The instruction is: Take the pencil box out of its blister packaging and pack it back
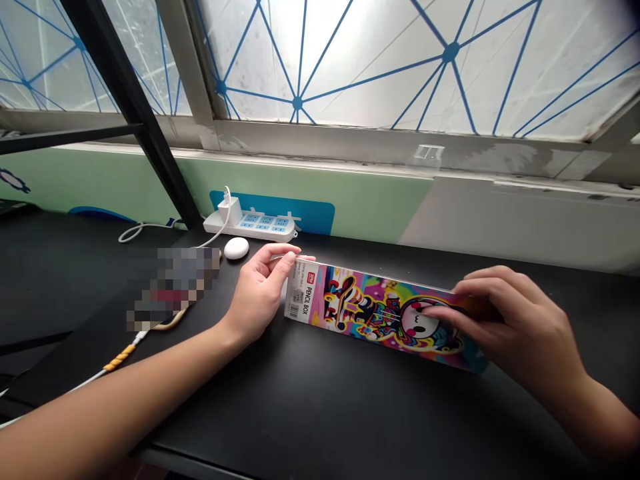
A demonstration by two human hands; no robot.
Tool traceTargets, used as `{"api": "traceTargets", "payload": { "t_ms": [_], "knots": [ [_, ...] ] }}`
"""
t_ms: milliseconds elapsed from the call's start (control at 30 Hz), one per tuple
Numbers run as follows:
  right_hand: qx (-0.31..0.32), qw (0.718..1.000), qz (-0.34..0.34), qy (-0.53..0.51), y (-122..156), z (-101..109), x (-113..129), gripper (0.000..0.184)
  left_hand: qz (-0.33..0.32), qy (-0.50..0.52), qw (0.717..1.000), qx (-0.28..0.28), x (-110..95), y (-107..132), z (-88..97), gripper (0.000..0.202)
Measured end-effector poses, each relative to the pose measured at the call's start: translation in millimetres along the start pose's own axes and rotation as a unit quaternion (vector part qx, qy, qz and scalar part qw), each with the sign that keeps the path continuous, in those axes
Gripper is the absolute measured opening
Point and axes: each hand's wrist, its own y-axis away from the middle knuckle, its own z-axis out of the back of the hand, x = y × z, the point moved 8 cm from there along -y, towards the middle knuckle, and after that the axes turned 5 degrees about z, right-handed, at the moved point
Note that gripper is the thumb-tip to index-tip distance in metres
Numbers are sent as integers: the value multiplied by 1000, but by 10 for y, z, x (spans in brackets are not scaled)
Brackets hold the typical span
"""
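1. Two hands flank a printed pencil box [370, 313] lying flat on a black table [320, 407].
2. Left hand [257, 293]: curled, fingertips at the box's left end; grip unclear.
3. Right hand [510, 327]: grasping the box's right end, fingers across its face.

Two bare arms reach forward from the lower corners of the view, with the hands well apart. The left forearm [110, 390] angles in from the lower left to a slightly bent wrist. The left hand [260, 295] rests on its outer edge, palm facing right, its fingers [280, 252] curved together and pointing right. The right forearm [595, 407] rises from the lower right. The right hand [517, 323] sits palm down, its fingers [467, 293] bent and reaching left.
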Motion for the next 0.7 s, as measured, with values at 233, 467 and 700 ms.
{"api": "traceTargets", "payload": {
  "t_ms": [233, 467, 700],
  "knots": [
    [-48, 999, 5, 22, 80, 87, 84, 13, -30, 37, 999, -13, -129, -11, 56, 25],
    [-43, 996, 66, 41, 225, 25, 232, 12, 32, -6, 995, 95, -108, -37, -100, 41],
    [88, 973, 210, 34, 235, -262, 621, 10, 46, -330, 887, 320, -104, 14, -161, 41]
  ]
}}
